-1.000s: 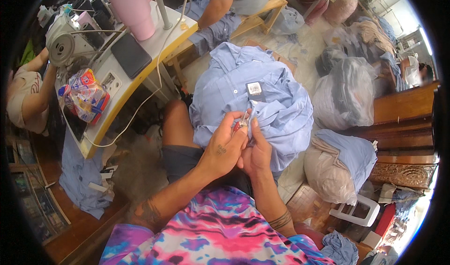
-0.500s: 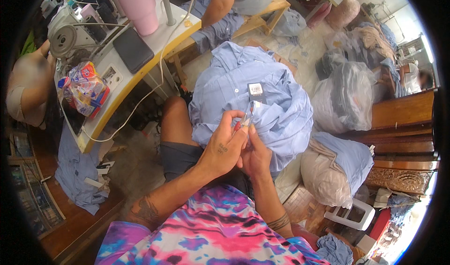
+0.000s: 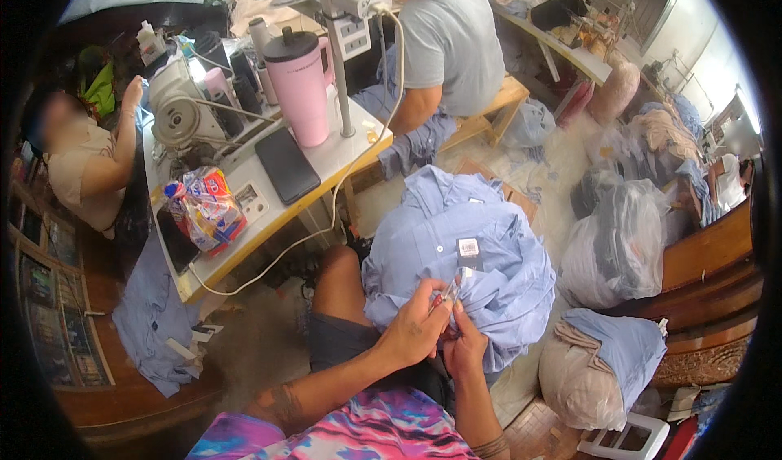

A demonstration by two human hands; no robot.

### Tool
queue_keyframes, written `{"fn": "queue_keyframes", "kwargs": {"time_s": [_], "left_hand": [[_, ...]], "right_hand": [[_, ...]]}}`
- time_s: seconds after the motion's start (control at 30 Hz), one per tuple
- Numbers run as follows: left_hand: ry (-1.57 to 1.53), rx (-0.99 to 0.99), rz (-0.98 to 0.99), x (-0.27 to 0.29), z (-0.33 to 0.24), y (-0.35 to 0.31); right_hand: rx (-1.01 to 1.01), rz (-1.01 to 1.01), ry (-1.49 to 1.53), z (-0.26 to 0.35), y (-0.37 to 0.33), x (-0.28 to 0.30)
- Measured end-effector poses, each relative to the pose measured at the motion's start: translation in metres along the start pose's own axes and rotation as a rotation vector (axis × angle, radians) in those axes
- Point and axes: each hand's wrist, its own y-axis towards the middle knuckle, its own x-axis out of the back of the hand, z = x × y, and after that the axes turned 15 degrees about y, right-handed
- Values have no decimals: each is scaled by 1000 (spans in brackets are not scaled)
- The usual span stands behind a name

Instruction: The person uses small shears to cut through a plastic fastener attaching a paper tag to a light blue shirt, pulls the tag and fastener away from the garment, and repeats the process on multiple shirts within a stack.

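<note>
Pink tumbler (image 3: 297,89) left, plastic bag (image 3: 615,252) right. Your left hand (image 3: 417,328) grips red snips (image 3: 438,300); your right hand (image 3: 466,344) pinches the blue shirt (image 3: 509,273).

A garment workshop: sewing machine (image 3: 177,116) on a worktable (image 3: 277,222), tagged blue shirt (image 3: 415,260), and, apparently, bagged clothing (image 3: 615,248).

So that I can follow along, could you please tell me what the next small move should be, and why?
Probably a small snip by the left hand: it holds red-handled snips, their blades up by the blue shirt, while the right hand appears to pinch it beside them.
</note>
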Motion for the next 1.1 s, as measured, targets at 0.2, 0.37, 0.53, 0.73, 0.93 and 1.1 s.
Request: {"fn": "queue_keyframes", "kwargs": {"time_s": [0.2, 0.37, 0.53, 0.73, 0.93, 1.1], "left_hand": [[30, -4, -9, 1, -4, 1], [41, -38, -58, -4, -2, 4], [-17, -56, 1, 0, 0, 6], [-82, -67, 33, -1, -2, 7], [4, -132, -158, -15, 11, 15], [94, -110, -186, -13, 10, 17]], "right_hand": [[29, 18, -29, 0, 0, -2], [56, -78, -96, 2, 1, 0], [126, -139, -31, 4, -6, -28], [19, -113, 158, 0, 11, 10], [77, -225, 325, -8, 16, 18], [79, -53, 431, -1, 12, -6]]}}
